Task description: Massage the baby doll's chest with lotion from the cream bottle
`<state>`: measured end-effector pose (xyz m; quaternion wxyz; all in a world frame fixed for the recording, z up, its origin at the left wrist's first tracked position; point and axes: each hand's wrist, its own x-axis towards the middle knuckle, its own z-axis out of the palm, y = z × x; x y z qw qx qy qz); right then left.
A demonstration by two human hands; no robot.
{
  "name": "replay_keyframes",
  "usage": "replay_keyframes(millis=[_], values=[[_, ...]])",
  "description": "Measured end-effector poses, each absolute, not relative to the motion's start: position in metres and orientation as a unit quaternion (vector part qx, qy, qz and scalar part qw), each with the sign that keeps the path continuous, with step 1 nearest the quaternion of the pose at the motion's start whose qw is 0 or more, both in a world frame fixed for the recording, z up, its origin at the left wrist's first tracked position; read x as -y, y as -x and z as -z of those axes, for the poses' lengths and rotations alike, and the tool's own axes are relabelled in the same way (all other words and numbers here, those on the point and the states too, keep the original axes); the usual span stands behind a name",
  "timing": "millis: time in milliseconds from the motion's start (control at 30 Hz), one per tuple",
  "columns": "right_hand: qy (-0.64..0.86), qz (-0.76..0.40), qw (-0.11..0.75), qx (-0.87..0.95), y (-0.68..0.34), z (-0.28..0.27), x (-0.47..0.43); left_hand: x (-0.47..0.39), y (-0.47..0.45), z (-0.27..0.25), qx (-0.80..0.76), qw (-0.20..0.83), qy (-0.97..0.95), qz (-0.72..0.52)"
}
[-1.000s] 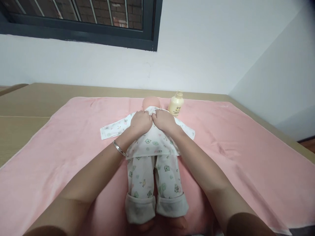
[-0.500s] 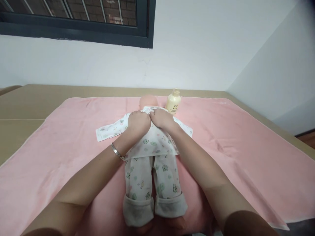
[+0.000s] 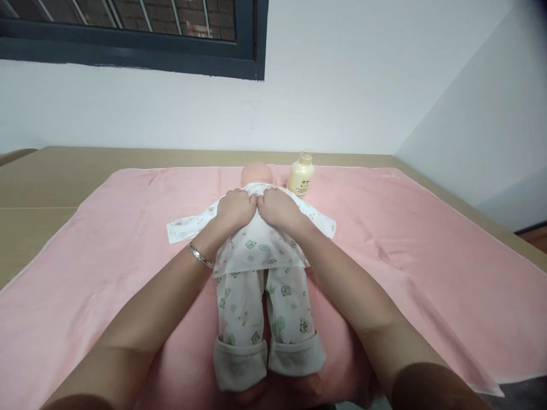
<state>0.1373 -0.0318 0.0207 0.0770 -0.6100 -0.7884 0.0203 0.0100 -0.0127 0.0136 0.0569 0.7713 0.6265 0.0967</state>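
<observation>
A doll in a white patterned shirt and matching trousers lies lengthwise on a pink blanket, its bald head away from me. My left hand, with a silver bracelet on the wrist, is closed on the upper part of the shirt. Beside it, my right hand grips the same cloth, the two thumbs almost touching. The sleeves spread out to both sides. Both trouser cuffs are rolled up. My hands hide the cloth between the fingers, and the doll's face does not show.
A pale yellow bottle stands right of the doll's head. The blanket covers most of a tan tabletop. Behind the table rises a white wall with a dark-framed window at the upper left.
My left hand has shifted slightly left, and its thumb now lies along the shirt's middle. My right hand stays nearly in place. The doll and bottle remain where they were.
</observation>
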Motion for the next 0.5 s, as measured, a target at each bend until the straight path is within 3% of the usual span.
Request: replay_keyframes(millis=[167,233,400,500], values=[[0.641,-0.053,0.138,0.753,-0.143,-0.004,0.010,0.029,-0.019,-0.017,-0.605,-0.002,-0.793,-0.068],[0.641,-0.033,0.142,0.753,-0.142,-0.001,0.010,0.027,-0.018,-0.018,-0.608,0.018,-0.788,-0.093],[0.622,0.045,0.077,0.778,-0.129,-0.011,0.033,0.006,-0.011,-0.015,-0.653,0.172,-0.718,-0.169],[0.619,0.065,0.043,0.781,-0.122,-0.017,0.044,-0.001,-0.011,-0.008,-0.643,0.154,-0.727,-0.186]])
